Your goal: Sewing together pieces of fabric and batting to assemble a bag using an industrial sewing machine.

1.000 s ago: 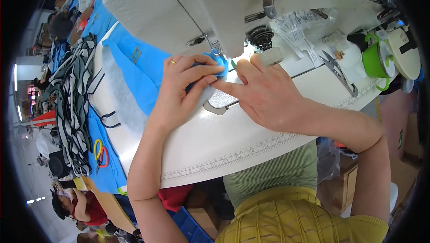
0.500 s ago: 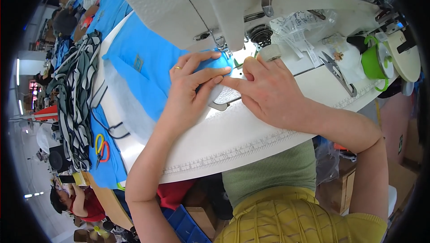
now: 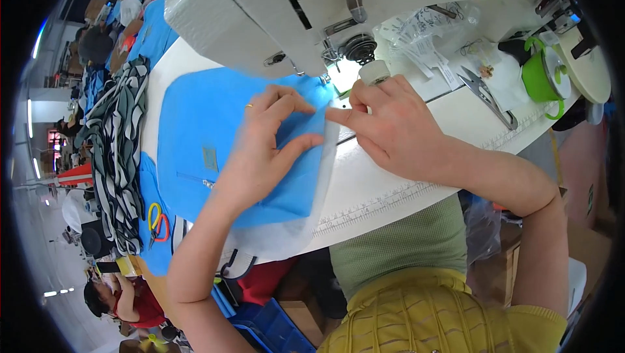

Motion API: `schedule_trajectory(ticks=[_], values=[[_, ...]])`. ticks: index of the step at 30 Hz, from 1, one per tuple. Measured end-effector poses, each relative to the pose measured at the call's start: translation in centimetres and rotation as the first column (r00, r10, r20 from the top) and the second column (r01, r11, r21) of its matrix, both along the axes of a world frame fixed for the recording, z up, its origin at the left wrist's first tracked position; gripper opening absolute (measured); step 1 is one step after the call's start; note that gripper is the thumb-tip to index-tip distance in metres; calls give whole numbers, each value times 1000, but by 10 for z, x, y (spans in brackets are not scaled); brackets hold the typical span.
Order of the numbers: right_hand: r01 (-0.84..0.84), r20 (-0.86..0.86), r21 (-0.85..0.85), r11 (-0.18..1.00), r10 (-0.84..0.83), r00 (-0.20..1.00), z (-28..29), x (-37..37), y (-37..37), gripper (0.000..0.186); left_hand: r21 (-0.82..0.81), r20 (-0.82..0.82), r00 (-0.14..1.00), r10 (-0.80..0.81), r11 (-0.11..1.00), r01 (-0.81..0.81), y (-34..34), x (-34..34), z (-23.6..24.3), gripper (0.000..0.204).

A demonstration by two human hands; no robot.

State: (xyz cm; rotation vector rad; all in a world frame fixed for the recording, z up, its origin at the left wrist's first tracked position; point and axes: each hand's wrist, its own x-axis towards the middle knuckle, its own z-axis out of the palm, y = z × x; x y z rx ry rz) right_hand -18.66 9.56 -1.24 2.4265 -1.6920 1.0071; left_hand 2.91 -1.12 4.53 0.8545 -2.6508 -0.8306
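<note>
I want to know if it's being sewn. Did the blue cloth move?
Yes. The blue cloth has slid out leftward from under the sewing machine; far more of it now lies on the white table.

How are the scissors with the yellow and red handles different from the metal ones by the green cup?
The colourful scissors have yellow and red loop handles; the metal snips are bare grey metal with no loops. The colourful scissors lie on blue cloth at the person's left; the snips lie on the white table at the right, near the green cup. Neither is in a hand.
</note>
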Motion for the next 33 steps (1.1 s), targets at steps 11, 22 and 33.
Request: schedule_trajectory(ticks=[11,22,33], values=[[-66,-79,90,994,73,994,0,13,1,40,47,-310,945,-107,991,127,-28,8,-24,6],[-118,-87,141,983,131,987,4,10,2,42,-100,-159,942,-294,955,281,-28,6,-30,22],[-78,-17,129,989,81,997,7,-9,7,31,-124,-302,953,12,991,-52,21,-15,-47,24]])
